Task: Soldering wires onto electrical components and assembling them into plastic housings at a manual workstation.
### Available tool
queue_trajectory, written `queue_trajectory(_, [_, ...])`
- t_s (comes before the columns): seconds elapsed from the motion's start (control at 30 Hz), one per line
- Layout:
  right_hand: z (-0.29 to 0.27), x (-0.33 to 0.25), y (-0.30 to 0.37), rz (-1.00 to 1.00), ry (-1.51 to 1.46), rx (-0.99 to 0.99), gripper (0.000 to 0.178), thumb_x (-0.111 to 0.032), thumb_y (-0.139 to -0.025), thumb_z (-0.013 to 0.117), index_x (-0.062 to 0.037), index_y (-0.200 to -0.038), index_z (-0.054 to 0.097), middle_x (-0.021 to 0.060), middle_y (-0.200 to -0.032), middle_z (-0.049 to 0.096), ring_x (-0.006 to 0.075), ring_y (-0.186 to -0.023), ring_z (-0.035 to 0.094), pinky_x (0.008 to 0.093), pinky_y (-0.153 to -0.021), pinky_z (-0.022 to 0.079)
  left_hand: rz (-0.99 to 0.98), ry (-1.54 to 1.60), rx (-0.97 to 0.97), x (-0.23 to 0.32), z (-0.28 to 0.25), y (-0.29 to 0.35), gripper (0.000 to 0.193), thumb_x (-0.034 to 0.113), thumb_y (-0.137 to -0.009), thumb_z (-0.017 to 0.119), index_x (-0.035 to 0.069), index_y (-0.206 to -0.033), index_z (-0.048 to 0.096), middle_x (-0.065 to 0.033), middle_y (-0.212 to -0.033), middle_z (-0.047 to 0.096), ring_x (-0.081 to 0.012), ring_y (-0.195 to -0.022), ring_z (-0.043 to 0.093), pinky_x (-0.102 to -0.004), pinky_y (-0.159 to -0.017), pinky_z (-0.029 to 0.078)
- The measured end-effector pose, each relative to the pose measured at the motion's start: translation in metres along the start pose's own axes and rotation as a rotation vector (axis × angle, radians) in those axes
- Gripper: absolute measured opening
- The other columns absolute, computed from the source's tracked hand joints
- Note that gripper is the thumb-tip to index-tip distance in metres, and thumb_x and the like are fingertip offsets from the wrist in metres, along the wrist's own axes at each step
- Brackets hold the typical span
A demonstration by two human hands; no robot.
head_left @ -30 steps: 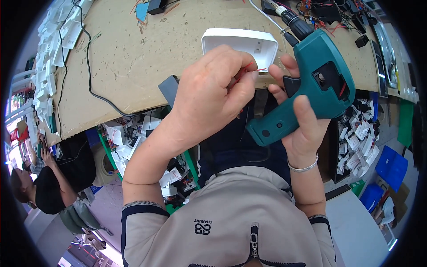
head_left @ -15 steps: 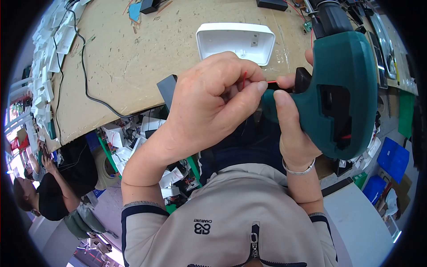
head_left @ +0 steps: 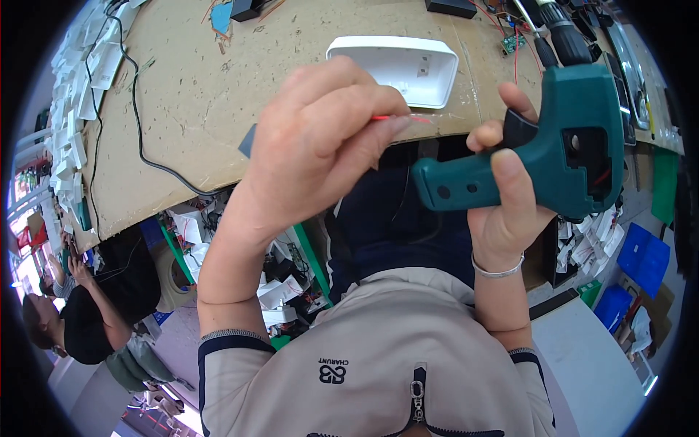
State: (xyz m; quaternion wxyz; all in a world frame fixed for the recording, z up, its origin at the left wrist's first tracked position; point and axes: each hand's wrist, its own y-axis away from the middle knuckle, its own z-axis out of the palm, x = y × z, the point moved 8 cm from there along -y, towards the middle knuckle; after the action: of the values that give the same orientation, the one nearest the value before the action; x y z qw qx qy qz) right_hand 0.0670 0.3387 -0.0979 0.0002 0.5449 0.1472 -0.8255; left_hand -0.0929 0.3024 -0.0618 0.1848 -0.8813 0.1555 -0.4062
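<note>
My left hand (head_left: 298, 146) is raised above the near edge of the workbench, thumb and fingers pinched on a thin red wire (head_left: 421, 119). The wire's end sticks out to the right, slightly blurred. My right hand (head_left: 506, 226) grips a green cordless drill (head_left: 466, 182) with a black trigger (head_left: 518, 130) and a black chuck (head_left: 569, 40) pointing away from me. An opening in the drill's body shows a dark cavity with a bit of red inside. Between my hands there is a gap. Beyond the left hand, partly covered by it, stands a white plastic housing (head_left: 437, 76).
A black cable (head_left: 138, 131) runs along the left of the bench (head_left: 196, 95). White plastic parts (head_left: 73, 138) line its far left. Wires and a small circuit board (head_left: 513, 45) lie at the back right. A co-worker (head_left: 91, 320) sits at left. Bins of parts (head_left: 280, 291) stand below.
My left hand has drawn back to the left with the red wire, away from the drill. The right hand has turned the drill, so its handle now shows.
</note>
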Motion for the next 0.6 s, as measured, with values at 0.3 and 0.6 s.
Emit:
queue_trajectory(0.3, [0.001, 0.026, -0.003, 0.158, -0.25, 0.111, 0.053, 0.003, -0.075, 0.055, 0.0008, -0.123, 0.033, 0.0196, -0.115, 0.045, 0.0312, -0.102, 0.052, 0.037, -0.085, 0.046, 0.137, -0.456, 0.15, 0.006, 0.005, -0.001, 0.014, 0.003, -0.062, 0.067, 0.008, -0.073, 0.061, -0.003, -0.076, 0.056, -0.0142, -0.065, 0.05, -0.0266, -0.063, 0.033])
queue_trajectory(0.6, [-0.036, -0.027, 0.045, 0.226, 0.383, -0.066, 0.066, -0.03, -0.078, 0.059, 0.0055, -0.124, 0.029, 0.0205, -0.113, 0.047, 0.0178, -0.083, 0.056, 0.0252, -0.065, 0.048, 0.106, -0.523, 0.202, 0.007, 0.025, -0.012, 0.013, 0.007, -0.063, 0.065, 0.006, -0.075, 0.062, -0.0102, -0.093, 0.054, -0.022, -0.083, 0.051, -0.029, -0.079, 0.032])
